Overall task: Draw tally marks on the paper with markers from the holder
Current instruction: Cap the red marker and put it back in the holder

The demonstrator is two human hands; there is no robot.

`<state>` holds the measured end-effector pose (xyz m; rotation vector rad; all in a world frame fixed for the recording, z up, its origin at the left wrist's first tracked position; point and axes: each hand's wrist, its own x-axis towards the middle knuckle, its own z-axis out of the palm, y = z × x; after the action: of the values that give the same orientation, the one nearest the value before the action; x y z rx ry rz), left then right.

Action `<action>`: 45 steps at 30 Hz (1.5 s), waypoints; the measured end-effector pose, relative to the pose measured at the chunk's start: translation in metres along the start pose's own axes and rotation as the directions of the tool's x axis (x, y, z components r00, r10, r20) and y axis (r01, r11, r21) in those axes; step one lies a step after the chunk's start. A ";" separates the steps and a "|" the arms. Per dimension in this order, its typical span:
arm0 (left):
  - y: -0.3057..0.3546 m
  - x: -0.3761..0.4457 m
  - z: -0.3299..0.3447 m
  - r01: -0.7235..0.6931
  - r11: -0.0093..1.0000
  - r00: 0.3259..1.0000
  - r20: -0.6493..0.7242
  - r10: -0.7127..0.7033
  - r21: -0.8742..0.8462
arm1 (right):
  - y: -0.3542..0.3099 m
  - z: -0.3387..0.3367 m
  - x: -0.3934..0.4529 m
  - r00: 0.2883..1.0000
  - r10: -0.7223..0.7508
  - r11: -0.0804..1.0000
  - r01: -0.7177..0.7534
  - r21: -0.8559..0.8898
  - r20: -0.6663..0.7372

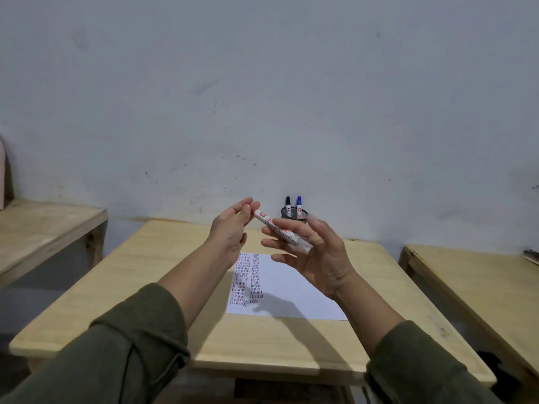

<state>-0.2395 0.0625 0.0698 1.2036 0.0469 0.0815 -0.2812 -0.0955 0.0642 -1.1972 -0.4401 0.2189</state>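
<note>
**Handling a marker above the half-filled paper**

Holding a white marker [281,231] in the air above the paper [287,290], the person has both hands raised between the sheet and the holder [294,213]. The right hand [318,255] cradles the barrel loosely across its curled fingers, grasping it near the lower end. The left hand [233,228] has its fingertips at the marker's upper end; whether they pinch a cap there or only touch the tip, I cannot tell from where I stand.

The paper lies flat on the table [145,287], and its left part carries two columns of short strokes in red and dark ink; the right part is bare. Beyond the paper, against the wall, the mesh holder keeps a black marker [288,204] and a blue marker [299,203] standing upright.

My guess is that the cap is being pulled off or pushed on. To do that well, the right hand should firm its grip on the barrel while the left pulls or presses straight along the marker's axis, not sideways, and keeps any inked tip away from the sleeves and the bare part of the paper.
</note>
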 end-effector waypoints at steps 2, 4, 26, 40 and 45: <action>0.009 0.007 0.004 -0.038 0.998 0.997 0.062 0.035 0.051 | -0.009 -0.001 0.004 1.000 -0.011 0.984 0.006 -0.178 -0.028; 0.017 0.014 0.013 -0.079 0.986 0.987 0.151 0.056 0.146 | -0.015 -0.004 0.014 0.992 -0.074 0.930 0.033 -0.367 -0.099; -0.051 0.191 0.063 -0.124 0.503 0.989 0.146 -0.006 0.855 | -0.021 -0.153 0.205 0.867 -0.408 0.509 -0.042 -0.860 -0.285; -0.091 0.231 0.061 -0.128 0.498 0.987 0.159 -0.021 0.858 | 0.036 -0.200 0.235 0.963 -0.223 0.258 -0.090 -0.962 -0.150; -0.095 0.232 0.060 -0.108 0.562 0.991 0.134 -0.005 0.820 | 0.040 -0.208 0.243 0.957 -0.265 0.124 -0.090 -0.988 -0.120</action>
<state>0.0003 -0.0071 0.0046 2.1807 -0.0712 0.0330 0.0303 -0.1622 0.0173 -2.5503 -0.3918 -0.4955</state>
